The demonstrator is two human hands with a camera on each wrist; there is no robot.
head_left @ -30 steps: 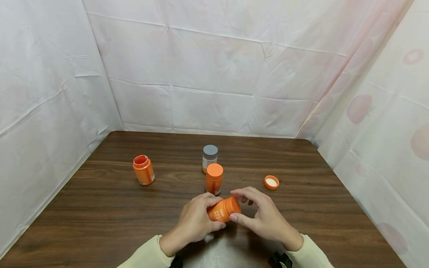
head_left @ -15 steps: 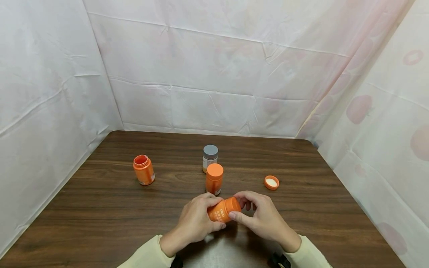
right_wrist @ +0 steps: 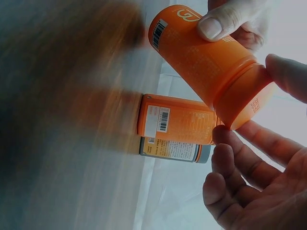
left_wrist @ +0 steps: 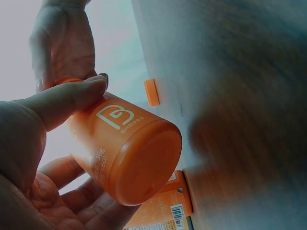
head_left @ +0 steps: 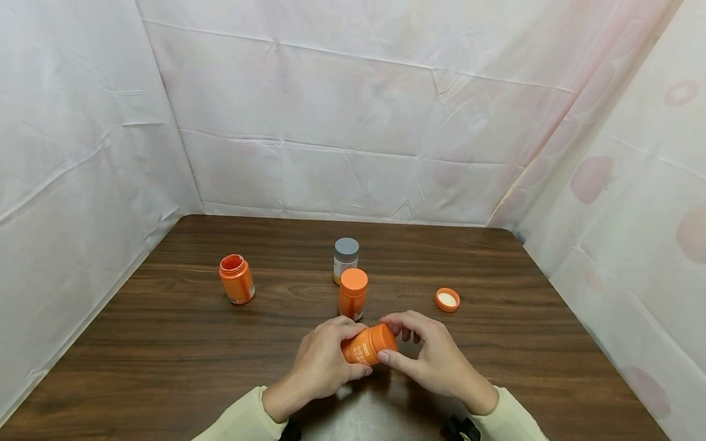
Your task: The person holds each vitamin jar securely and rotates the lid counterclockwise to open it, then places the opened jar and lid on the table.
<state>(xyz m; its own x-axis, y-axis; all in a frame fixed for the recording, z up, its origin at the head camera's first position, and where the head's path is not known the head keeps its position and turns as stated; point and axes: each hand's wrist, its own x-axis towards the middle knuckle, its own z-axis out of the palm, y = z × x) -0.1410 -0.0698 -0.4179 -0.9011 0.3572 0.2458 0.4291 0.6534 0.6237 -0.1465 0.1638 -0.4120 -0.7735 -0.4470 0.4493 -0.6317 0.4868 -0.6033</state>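
My left hand (head_left: 325,358) grips an orange pill bottle (head_left: 357,349) around its body, tilted with the capped end to the right. The bottle's base faces the camera in the left wrist view. My right hand (head_left: 436,355) pinches the bottle's orange cap (right_wrist: 242,98), thumb on one side of the rim and index finger on the other; the remaining fingers are bent beside it. The cap sits on the bottle's neck. Just beyond the left hand stands another orange bottle (head_left: 353,291) with its cap on, upright on the table.
A grey-capped bottle (head_left: 345,252) stands behind the upright orange one. At left is an uncapped orange bottle (head_left: 237,285). A loose orange cap (head_left: 447,300) lies inside-up at right on the dark wooden table (head_left: 138,343). White curtains (head_left: 353,110) surround the table.
The fingers of my right hand have come in from beyond the cap to its rim, then eased slightly outward. My left hand and the bottle have hardly moved.
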